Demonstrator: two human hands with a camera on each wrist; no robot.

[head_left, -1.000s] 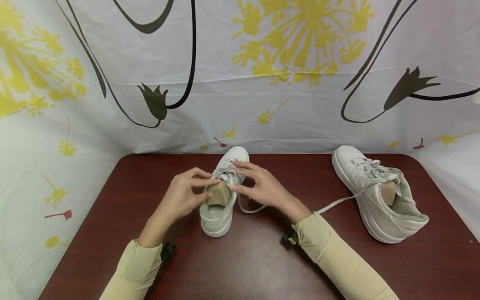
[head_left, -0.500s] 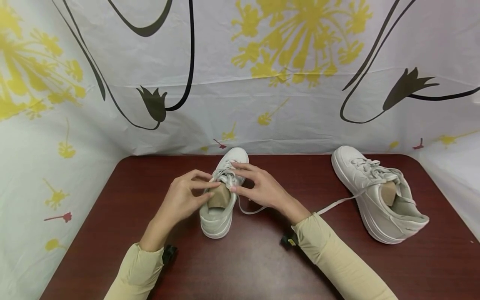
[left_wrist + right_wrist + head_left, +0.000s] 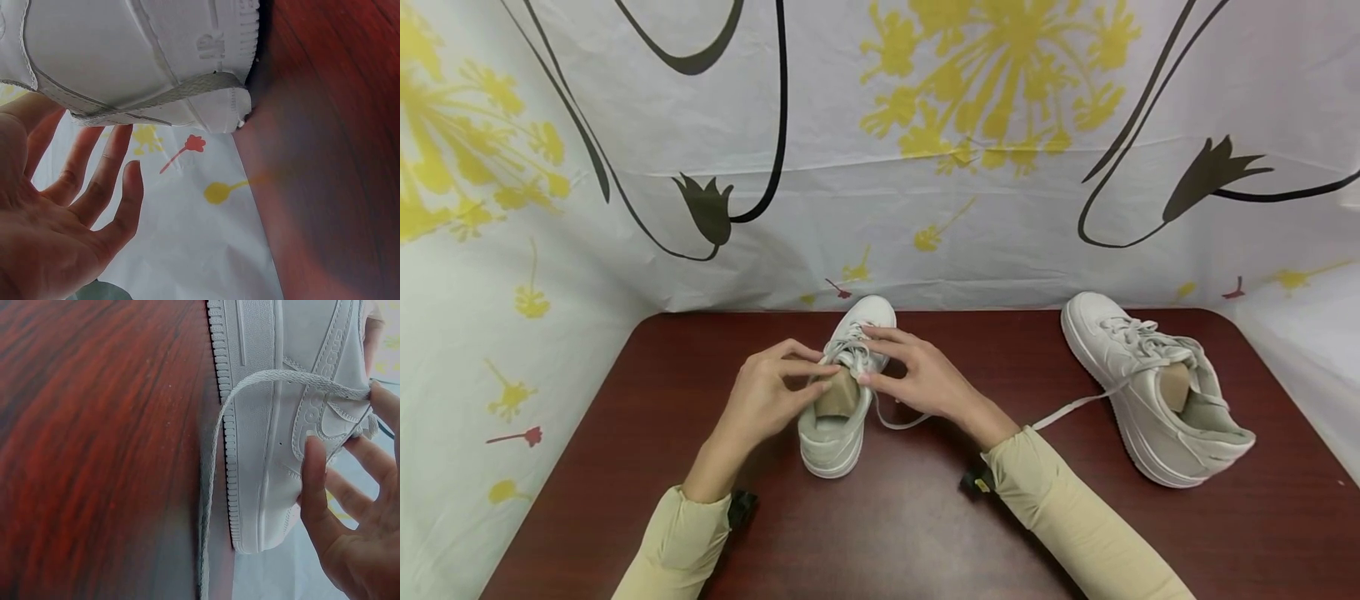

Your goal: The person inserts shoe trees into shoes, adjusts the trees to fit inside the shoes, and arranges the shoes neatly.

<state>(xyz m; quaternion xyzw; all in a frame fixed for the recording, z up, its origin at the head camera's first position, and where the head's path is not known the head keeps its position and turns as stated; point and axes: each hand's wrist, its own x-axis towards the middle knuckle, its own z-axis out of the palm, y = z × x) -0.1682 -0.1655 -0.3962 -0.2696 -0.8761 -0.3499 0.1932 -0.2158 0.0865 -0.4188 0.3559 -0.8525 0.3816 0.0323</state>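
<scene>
A white sneaker with a tan block-like insert in its opening sits on the dark red table, toe away from me. My left hand is at its left side, thumb and index finger pinching the insert near the tongue. In the left wrist view, the other fingers of that hand reach behind the heel collar. From the right, my right hand holds the shoelaces, its thumb at the tongue's edge and its fingertips over the lacing. A loose lace end hangs down the sneaker's side in the right wrist view.
A second white sneaker, with a tan insert inside, rests at the table's right side. Its loose lace trails left toward my right sleeve. A patterned white cloth stands behind the table.
My left thumb has closed in toward the index finger, and the insert has tilted slightly in the shoe. The right hand stays in place at the laces.
</scene>
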